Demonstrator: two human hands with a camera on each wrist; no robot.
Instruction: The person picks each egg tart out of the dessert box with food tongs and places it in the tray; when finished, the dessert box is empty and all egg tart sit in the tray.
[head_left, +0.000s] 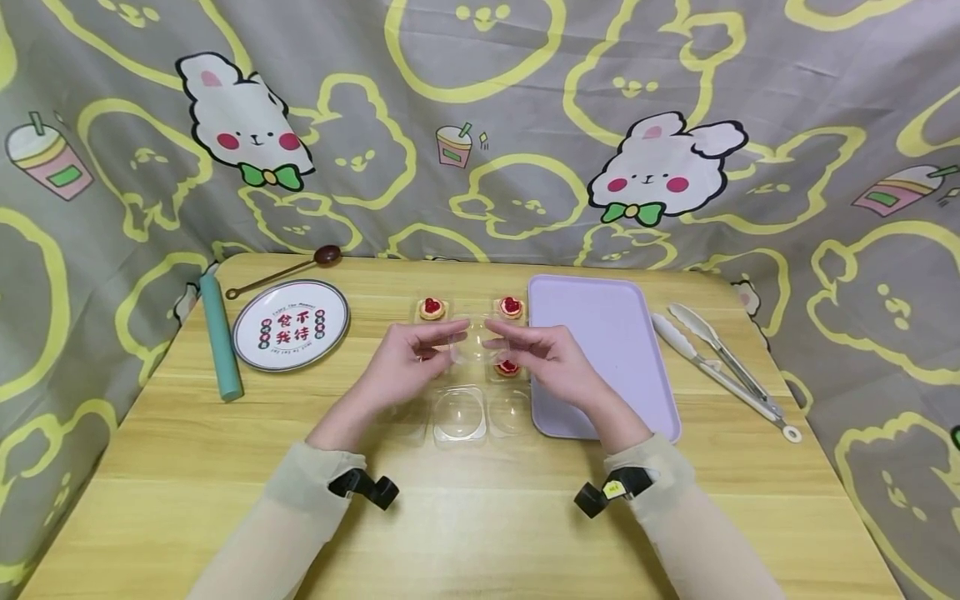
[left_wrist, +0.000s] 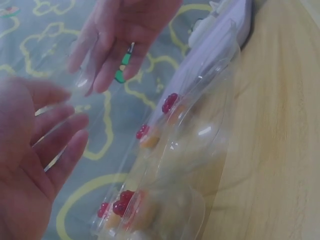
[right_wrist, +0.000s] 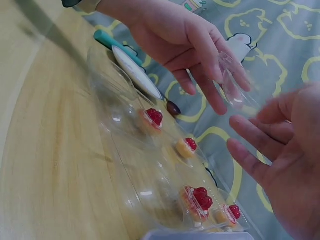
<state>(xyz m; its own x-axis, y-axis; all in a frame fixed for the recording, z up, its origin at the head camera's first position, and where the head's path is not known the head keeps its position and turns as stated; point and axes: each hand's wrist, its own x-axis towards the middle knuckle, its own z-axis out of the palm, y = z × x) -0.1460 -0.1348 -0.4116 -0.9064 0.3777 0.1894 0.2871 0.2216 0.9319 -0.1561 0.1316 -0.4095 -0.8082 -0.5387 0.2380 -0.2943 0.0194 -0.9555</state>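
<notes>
Between my two hands is a small clear plastic container point(head_left: 477, 342) with a domed part, raised over the table. My left hand point(head_left: 408, 354) pinches its left side with thumb and fingers, and my right hand point(head_left: 553, 358) pinches its right side. Around and beneath them stand clear plastic clamshell boxes holding tarts topped with red berries, such as the back left tart point(head_left: 432, 309), the back right tart point(head_left: 511, 308) and the front right tart point(head_left: 507, 367). Another tart is partly hidden by my left hand. Nearer me lie domed clear lids point(head_left: 459, 414), folded out.
A lilac tray point(head_left: 603, 358) lies on the right, with metal tongs point(head_left: 720, 362) beyond it. To the left are a round white plate point(head_left: 292, 354) with lettering, a teal rolling pin point(head_left: 220, 337) and a brown spoon point(head_left: 288, 272). A patterned curtain point(head_left: 480, 208) hangs behind the table.
</notes>
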